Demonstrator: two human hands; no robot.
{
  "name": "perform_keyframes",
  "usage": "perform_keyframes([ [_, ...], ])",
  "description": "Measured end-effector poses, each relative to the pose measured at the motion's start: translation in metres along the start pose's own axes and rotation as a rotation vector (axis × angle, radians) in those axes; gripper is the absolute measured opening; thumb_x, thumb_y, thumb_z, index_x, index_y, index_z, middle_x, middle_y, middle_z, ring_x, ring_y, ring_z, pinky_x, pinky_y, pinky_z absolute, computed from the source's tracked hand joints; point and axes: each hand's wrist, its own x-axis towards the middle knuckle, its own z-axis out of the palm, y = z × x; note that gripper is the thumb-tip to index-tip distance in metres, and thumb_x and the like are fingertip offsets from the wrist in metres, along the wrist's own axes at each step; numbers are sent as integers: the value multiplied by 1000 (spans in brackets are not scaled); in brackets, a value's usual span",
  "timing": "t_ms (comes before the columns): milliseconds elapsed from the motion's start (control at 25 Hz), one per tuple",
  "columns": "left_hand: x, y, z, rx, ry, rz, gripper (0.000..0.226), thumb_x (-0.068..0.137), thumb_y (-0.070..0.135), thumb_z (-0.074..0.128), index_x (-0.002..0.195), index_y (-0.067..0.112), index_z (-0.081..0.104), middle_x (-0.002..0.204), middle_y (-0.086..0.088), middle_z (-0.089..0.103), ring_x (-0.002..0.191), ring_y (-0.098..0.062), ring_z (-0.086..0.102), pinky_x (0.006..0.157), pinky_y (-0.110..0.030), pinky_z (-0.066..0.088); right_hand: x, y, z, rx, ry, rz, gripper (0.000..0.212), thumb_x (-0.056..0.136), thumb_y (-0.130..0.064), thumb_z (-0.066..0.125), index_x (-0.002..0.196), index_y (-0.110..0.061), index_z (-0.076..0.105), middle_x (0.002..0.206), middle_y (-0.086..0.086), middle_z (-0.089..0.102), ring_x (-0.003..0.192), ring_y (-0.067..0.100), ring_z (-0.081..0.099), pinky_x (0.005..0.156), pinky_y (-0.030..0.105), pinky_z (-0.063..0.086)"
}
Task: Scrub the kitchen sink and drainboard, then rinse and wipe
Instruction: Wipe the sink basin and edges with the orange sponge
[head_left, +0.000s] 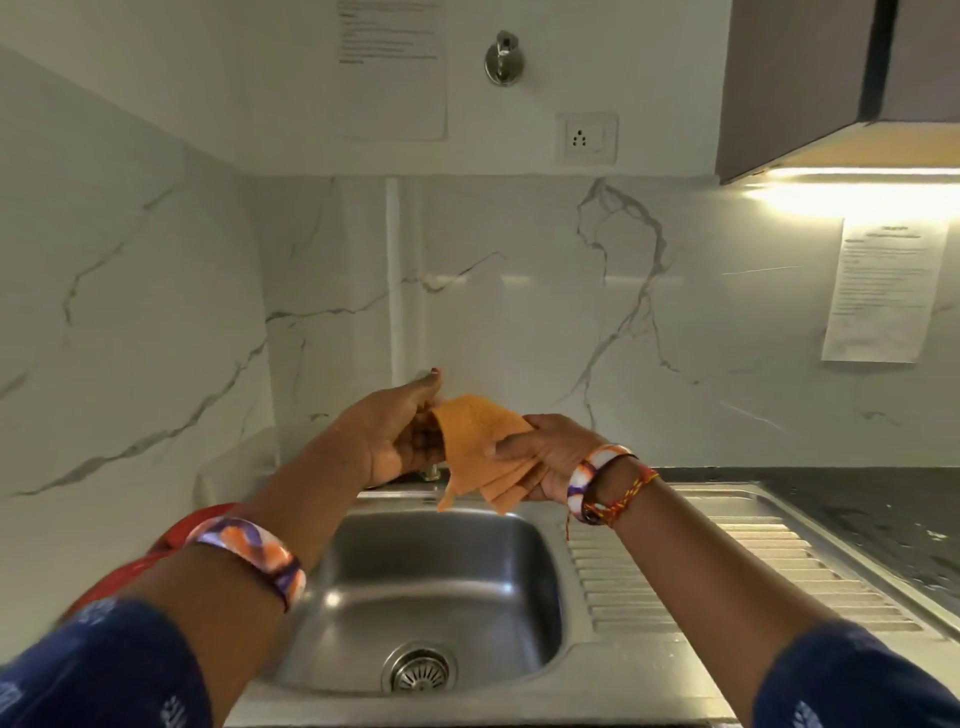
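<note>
A folded orange cloth (480, 441) hangs in the air above the back rim of the steel sink (540, 587). My left hand (395, 431) grips its left edge and my right hand (540, 457) pinches its right side, with loose corners dangling below. The sink bowl looks bare, with a round drain strainer (418, 670) at the bottom. To the right of the bowl runs the ribbed steel drainboard (727, 571). The tap base (430, 472) is mostly hidden behind my hands and the cloth.
A red object (208, 514) lies left of the sink, largely hidden by my left arm. Dark countertop (872, 509) extends right of the drainboard. The marble backsplash (519, 312) carries a paper notice (883, 291). A lit wall cabinet (810, 88) hangs at upper right.
</note>
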Motion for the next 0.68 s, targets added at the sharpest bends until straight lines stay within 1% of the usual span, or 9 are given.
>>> perform_keyframes([
  [80,6,-4,-24,174,35,24,27,88,32,60,94,6,57,82,-10,60,69,-19,58,52,-25,54,8,0,4,-62,-70,-34,33,81,5,62,111,-7,54,95,16,61,82,30,61,72,39,54],
  [200,12,-14,-58,434,-91,33,62,61,55,75,102,10,61,90,-6,67,81,-19,62,70,-28,50,28,4,22,-157,-212,-25,38,79,4,66,111,-13,57,103,15,61,100,36,60,86,46,52],
  [280,15,-22,-78,379,-122,-4,83,33,58,86,100,14,63,89,-3,73,82,-18,67,73,-31,55,46,11,39,-166,-268,1,34,78,5,66,107,-13,59,106,16,60,104,36,59,88,48,50],
  [320,20,-26,-89,343,-80,-9,92,21,57,89,99,15,64,89,-4,74,83,-18,68,75,-33,56,57,13,47,-148,-261,14,32,78,4,67,104,-12,60,105,16,60,101,35,59,86,47,50],
  [360,27,-29,-102,337,4,-31,97,17,57,89,101,14,64,93,-6,73,86,-21,67,78,-36,55,70,16,57,-114,-250,34,29,77,2,69,101,-11,60,102,16,61,96,32,61,82,44,52],
  [440,45,-36,-130,249,157,-92,86,41,46,87,112,7,59,103,-14,67,92,-28,63,83,-43,52,97,21,77,-18,-228,80,22,78,-2,70,96,-12,60,90,13,63,78,25,62,60,30,53],
  [520,66,-38,-156,89,273,-150,60,70,26,76,119,1,53,106,-19,63,93,-30,60,77,-45,53,124,20,102,45,-205,144,24,80,2,66,98,-11,59,78,10,59,64,19,57,47,22,47],
  [600,91,-35,-185,4,363,-172,34,84,18,66,110,-2,54,93,-19,61,82,-28,58,60,-39,55,162,22,129,92,-187,174,26,80,10,61,98,-9,57,77,11,57,64,20,57,47,24,48],
  [680,114,-29,-210,-16,423,-199,14,92,12,57,96,-1,53,75,-15,54,66,-23,52,42,-30,53,195,17,156,111,-154,168,15,82,10,59,84,-5,59,79,13,58,67,22,59,53,28,51],
])
